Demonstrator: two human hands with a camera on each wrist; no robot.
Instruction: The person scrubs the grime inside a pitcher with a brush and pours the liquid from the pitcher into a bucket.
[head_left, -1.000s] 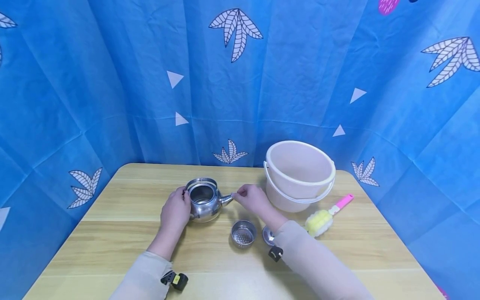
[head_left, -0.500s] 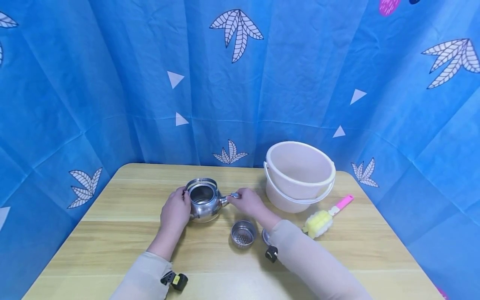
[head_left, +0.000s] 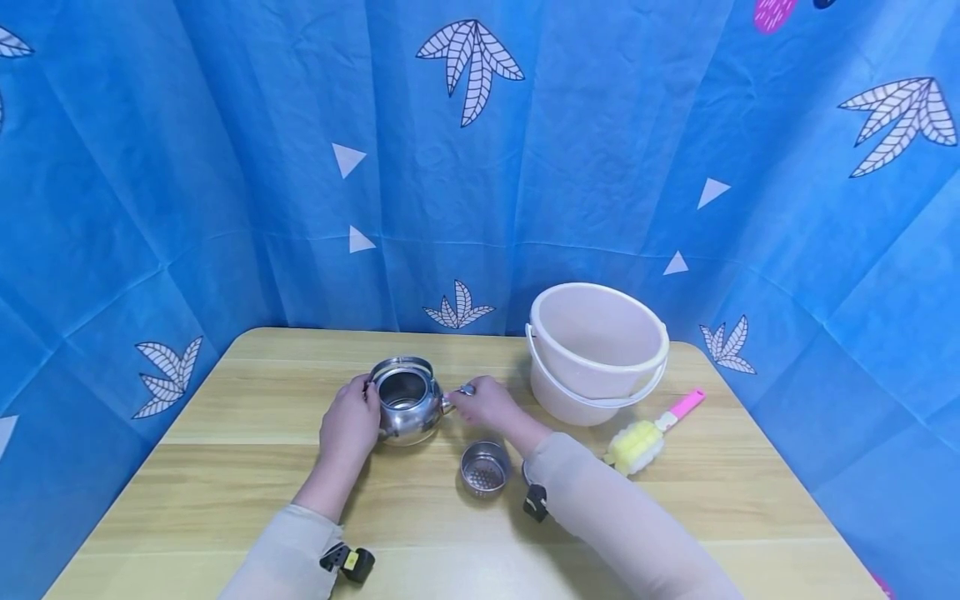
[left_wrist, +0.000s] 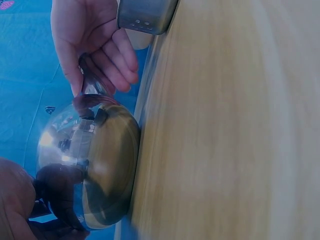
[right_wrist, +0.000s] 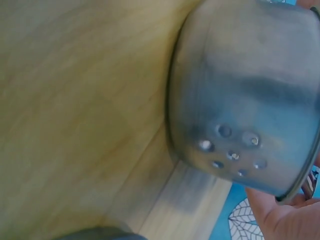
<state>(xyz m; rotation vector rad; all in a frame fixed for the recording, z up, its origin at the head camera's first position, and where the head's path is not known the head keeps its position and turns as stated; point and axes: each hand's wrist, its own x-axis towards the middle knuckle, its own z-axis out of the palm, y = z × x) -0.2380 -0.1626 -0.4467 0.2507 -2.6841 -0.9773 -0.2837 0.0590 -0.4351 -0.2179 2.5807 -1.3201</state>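
Observation:
A lidless stainless-steel teapot [head_left: 411,423] stands on the wooden table, its round mouth facing up. At its left side my left hand [head_left: 350,422] holds it, fingertips by the rim and handle. My right hand [head_left: 491,405] grips the spout [left_wrist: 91,82], thumb on one side and fingers curled on the other in the left wrist view. The spout's tip pokes out above that hand in the head view. Nearer to me sits a round perforated metal strainer [head_left: 485,471], which fills much of the right wrist view. A metal lid [head_left: 526,472] lies mostly hidden under my right sleeve.
At the back right is a white bucket [head_left: 577,400] with its handle hanging down in front. A yellow-and-white sponge brush [head_left: 636,447] with a pink handle lies beside it. Blue patterned cloth [head_left: 450,167] hangs around the table's back and sides.
My right hand has slid left along the spout, from its tip toward the teapot's body. Its sleeve now covers more of the lid. The left hand and teapot have stayed in place.

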